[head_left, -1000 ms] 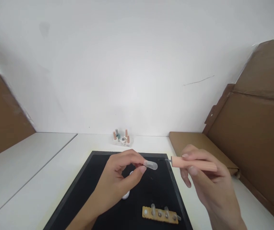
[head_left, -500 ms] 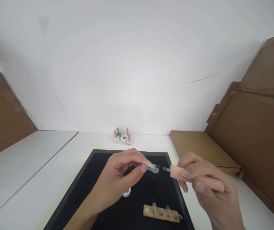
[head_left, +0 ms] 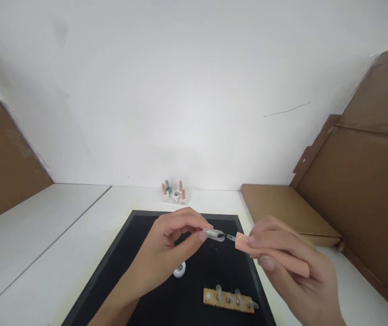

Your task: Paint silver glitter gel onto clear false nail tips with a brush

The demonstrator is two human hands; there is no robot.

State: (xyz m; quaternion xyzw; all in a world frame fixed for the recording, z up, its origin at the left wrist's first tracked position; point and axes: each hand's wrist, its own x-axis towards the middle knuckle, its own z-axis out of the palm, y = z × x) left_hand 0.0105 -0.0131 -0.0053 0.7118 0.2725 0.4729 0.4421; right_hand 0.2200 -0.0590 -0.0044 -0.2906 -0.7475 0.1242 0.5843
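Between the thumb and fingers of my left hand (head_left: 171, 242) is a clear false nail tip (head_left: 216, 234), held over the black mat. My right hand (head_left: 289, 253) grips the long peach cap of a nail polish brush (head_left: 271, 255). The brush's dark bristles touch the outer end of the nail tip. Below the hands, a yellowish stand (head_left: 228, 301) carries several round studs, some with clear nail tips on them. Partly hidden behind my left hand is a small round white pot (head_left: 179, 270).
The black mat (head_left: 194, 294) lies on a white table. At the back, a clear holder (head_left: 175, 199) holds several polish bottles, mostly peach-capped. A flat cardboard box (head_left: 282, 210) lies at the right, with cardboard panels (head_left: 360, 181) on both sides and a white wall behind.
My right hand has moved slightly left with the brush, bringing its bristles further over the nail tip. The brush cap tilts a little more. My left hand has barely moved.
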